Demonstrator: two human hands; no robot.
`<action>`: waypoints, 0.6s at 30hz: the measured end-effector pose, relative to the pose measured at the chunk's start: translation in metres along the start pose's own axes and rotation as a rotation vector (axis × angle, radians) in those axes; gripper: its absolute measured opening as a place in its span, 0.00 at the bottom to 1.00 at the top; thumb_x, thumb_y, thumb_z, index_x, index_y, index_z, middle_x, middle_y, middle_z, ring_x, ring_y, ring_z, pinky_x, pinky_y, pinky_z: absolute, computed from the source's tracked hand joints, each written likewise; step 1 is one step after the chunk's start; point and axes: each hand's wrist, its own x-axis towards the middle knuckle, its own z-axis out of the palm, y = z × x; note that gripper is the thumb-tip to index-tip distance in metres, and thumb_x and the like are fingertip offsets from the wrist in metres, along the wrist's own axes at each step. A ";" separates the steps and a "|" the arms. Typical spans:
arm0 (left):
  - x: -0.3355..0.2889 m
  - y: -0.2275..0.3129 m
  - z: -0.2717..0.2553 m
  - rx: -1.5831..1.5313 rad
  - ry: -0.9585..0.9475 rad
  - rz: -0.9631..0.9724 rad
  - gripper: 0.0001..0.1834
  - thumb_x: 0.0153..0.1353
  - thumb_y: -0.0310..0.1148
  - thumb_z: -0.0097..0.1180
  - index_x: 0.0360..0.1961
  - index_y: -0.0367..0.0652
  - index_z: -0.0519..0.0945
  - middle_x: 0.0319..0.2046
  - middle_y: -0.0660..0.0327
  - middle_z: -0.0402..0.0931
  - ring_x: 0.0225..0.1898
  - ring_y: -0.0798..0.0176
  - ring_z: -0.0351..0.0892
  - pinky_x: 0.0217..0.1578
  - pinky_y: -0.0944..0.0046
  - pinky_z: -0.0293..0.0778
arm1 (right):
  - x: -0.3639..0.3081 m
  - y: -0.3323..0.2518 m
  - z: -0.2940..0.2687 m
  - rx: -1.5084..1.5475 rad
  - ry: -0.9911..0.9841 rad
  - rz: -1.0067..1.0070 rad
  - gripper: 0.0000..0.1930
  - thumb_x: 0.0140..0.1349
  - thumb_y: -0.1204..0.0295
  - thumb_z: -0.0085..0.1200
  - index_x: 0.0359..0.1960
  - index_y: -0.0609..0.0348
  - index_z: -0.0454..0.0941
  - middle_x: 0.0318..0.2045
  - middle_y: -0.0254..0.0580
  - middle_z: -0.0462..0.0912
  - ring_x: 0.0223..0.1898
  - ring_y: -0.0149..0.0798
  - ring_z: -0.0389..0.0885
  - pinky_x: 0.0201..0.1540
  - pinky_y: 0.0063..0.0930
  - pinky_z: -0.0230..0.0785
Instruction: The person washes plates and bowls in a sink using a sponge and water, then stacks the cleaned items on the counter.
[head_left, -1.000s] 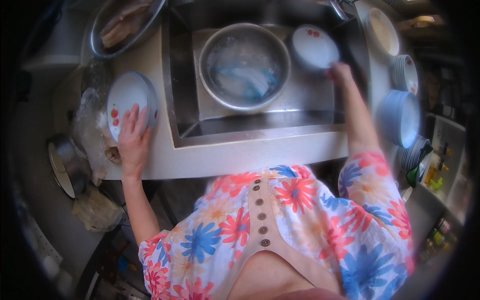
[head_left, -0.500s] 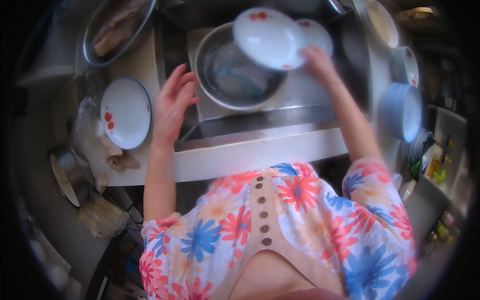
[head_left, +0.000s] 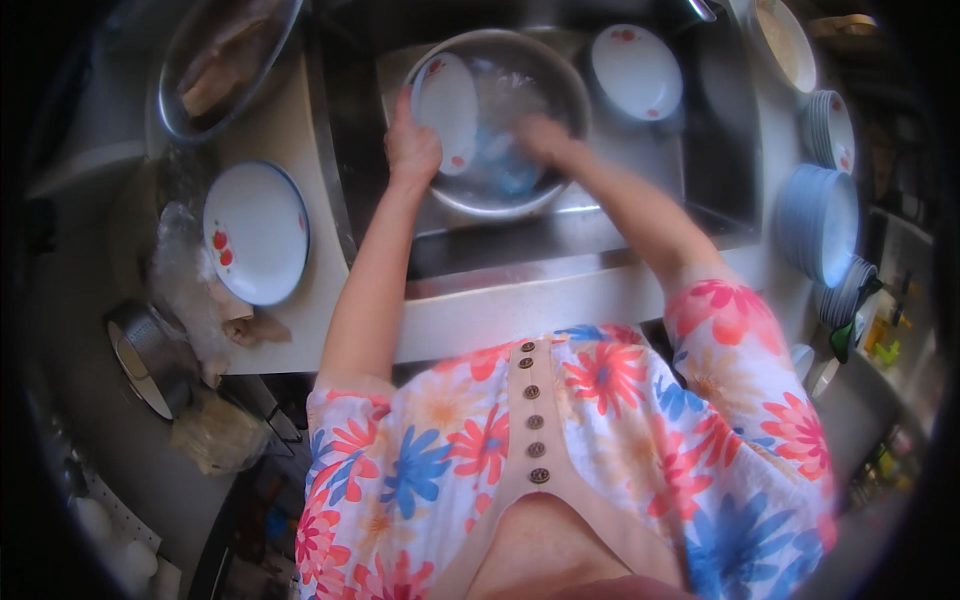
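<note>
A round metal basin (head_left: 500, 210) holding water and a bluish cloth (head_left: 517, 177) stands in the sink. My left hand (head_left: 412, 150) grips the left edge of a white plate with red decoration (head_left: 446, 112), which is tilted inside the basin. Over the water, my right hand (head_left: 545, 138) is smeared by motion, so its fingers cannot be made out. A second white plate with red marks (head_left: 637, 72) lies in the sink to the right of the basin.
On the left counter stands a blue-rimmed white plate (head_left: 255, 232), below an oval metal tray (head_left: 175, 110) with pale food. Blue dishes (head_left: 825, 225) and white plates (head_left: 828, 130) are stacked on the right. The sink's front ledge (head_left: 500, 308) lies before me.
The plate has passed from my right hand to my left and dropped into the basin. My right hand has moved left over the water; my left has moved up and right.
</note>
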 end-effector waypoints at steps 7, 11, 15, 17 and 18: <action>0.010 -0.004 0.018 -0.411 -0.158 -0.350 0.25 0.53 0.36 0.42 0.54 0.48 0.56 0.47 0.51 0.64 0.48 0.48 0.65 0.44 0.49 0.64 | 0.035 -0.038 -0.004 0.908 0.363 -0.129 0.23 0.44 0.65 0.49 0.45 0.60 0.68 0.43 0.55 0.71 0.46 0.48 0.69 0.48 0.29 0.61; 0.009 -0.014 0.027 -0.815 -0.174 -0.414 0.30 0.56 0.52 0.39 0.56 0.50 0.53 0.48 0.52 0.61 0.49 0.47 0.60 0.37 0.39 0.65 | 0.029 -0.073 0.006 0.901 0.434 -0.141 0.22 0.46 0.64 0.50 0.45 0.58 0.70 0.49 0.53 0.66 0.49 0.48 0.66 0.49 0.28 0.59; 0.011 -0.032 0.039 -0.877 -0.104 -0.364 0.29 0.56 0.51 0.39 0.54 0.44 0.58 0.49 0.52 0.61 0.51 0.53 0.60 0.46 0.53 0.61 | -0.006 -0.057 0.013 0.850 0.206 -0.328 0.14 0.48 0.68 0.49 0.37 0.58 0.75 0.49 0.50 0.65 0.47 0.45 0.68 0.48 0.27 0.60; 0.013 -0.036 0.041 -0.935 -0.049 -0.383 0.27 0.57 0.48 0.39 0.53 0.41 0.60 0.49 0.53 0.62 0.50 0.56 0.60 0.48 0.61 0.58 | -0.019 -0.034 0.008 0.522 0.148 -0.413 0.11 0.47 0.70 0.50 0.34 0.55 0.76 0.46 0.49 0.68 0.44 0.45 0.70 0.46 0.28 0.62; 0.014 -0.037 0.041 -0.867 -0.053 -0.364 0.26 0.58 0.46 0.40 0.53 0.41 0.60 0.49 0.53 0.62 0.50 0.56 0.61 0.48 0.62 0.58 | -0.023 -0.020 0.005 0.326 0.180 -0.472 0.10 0.46 0.70 0.51 0.32 0.54 0.77 0.44 0.49 0.69 0.42 0.45 0.71 0.45 0.29 0.63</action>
